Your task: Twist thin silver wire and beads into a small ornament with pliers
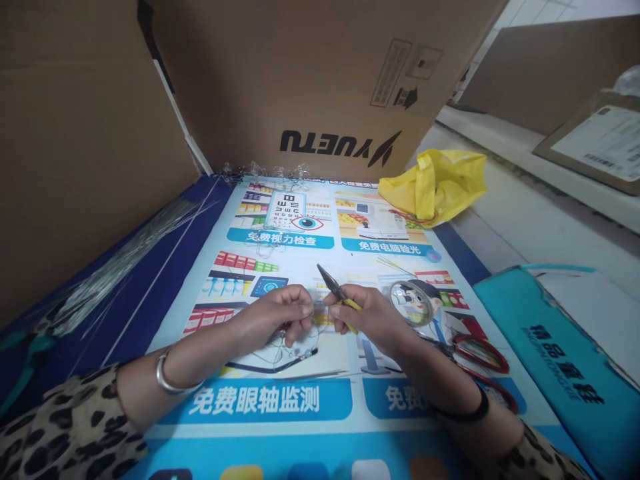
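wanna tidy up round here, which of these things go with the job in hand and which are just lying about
Likely in the job:
black-and-yellow pliers, right hand
thin looped wire, left hand
long silvery wires
perhaps red-handled scissors

Probably lying about:
yellow plastic bag
turquoise printed box
large brown cardboard box

1. Brown cardboard panels (240, 80) stand behind and at left — dark lettering on the back one.
2. Pale tiles (543, 12) show at upper right.
3. A white ledge (505, 141) crosses the right side — light is soft.

printed poster (295, 267) (red-handled scissors (459, 350) atop)
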{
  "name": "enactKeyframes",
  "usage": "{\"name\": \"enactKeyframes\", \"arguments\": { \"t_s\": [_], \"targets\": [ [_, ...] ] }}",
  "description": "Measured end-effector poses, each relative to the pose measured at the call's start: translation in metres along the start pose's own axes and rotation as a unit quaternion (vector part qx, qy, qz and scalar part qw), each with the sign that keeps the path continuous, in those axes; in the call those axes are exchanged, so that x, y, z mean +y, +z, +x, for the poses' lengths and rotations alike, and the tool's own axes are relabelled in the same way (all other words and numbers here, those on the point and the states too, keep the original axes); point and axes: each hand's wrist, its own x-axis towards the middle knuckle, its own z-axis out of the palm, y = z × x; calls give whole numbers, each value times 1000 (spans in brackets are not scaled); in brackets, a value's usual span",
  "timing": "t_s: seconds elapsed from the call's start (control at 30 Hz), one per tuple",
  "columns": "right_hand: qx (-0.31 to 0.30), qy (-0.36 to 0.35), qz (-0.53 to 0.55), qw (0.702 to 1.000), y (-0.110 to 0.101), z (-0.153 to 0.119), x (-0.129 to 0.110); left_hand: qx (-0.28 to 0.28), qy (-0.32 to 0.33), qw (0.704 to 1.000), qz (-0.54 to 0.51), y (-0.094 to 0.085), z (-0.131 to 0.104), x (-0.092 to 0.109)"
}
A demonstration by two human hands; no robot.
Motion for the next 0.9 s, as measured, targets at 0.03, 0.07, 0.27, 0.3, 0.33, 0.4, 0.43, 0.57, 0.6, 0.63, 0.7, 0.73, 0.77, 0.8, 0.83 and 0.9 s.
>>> {"name": "enactKeyframes", "arguments": {
  "t_s": [0.03, 0.07, 0.27, 0.3, 0.33, 0.4, 0.43, 0.57, 0.6, 0.63, 0.7, 0.73, 0.77, 0.8, 0.83, 0.9],
  "targets": [
    [-1, 11, 1, 1000, 0, 0, -2, 1, 5, 1000, 2, 0, 0, -1],
    [-2, 21, 3, 1000, 0, 1, -3, 1, 10, 1000, 5, 0, 0, -2],
    [34, 38, 28, 998, 1, 5, 4, -9, 21, 1000, 0, -1, -1, -1],
    [41, 32, 37, 998, 0, 5, 7, -7, 22, 1000, -1, 0, -1, 0],
    [45, 25, 51, 997, 0, 6, 9, -5, 22, 1000, -1, 0, -1, 1],
    [47, 12, 83, 995, -1, 6, 13, 1, 18, 1000, -4, 1, -1, 2],
    [46, 8, 98, 994, -1, 6, 14, 6, 15, 1000, -8, 1, 0, 2],
    [44, 0, 137, 990, 0, 3, 14, 25, 13, 999, -38, 2, 0, 3],
    [45, -3, 147, 988, 1, 3, 14, 24, 15, 999, -42, 1, 0, 2],
    [47, -6, 157, 986, 1, 3, 13, 22, 16, 999, -43, 1, 0, 2],
    [54, -13, 171, 984, 1, 3, 14, 20, 16, 999, -41, 0, 0, 1],
    [61, -15, 168, 984, 1, 3, 15, 23, 16, 999, -42, -1, 0, 1],
    [71, -17, 160, 984, 1, 3, 16, 26, 16, 999, -44, -1, 0, 0],
    [86, -20, 148, 985, 0, 3, 17, 29, 17, 998, -47, -2, 0, 0],
    [102, -24, 129, 986, 0, 3, 18, 32, 20, 998, -52, -2, 0, -1],
    [131, -37, 78, 988, -1, 3, 20, 37, 28, 997, -61, -3, 0, -1]
  ]
}}
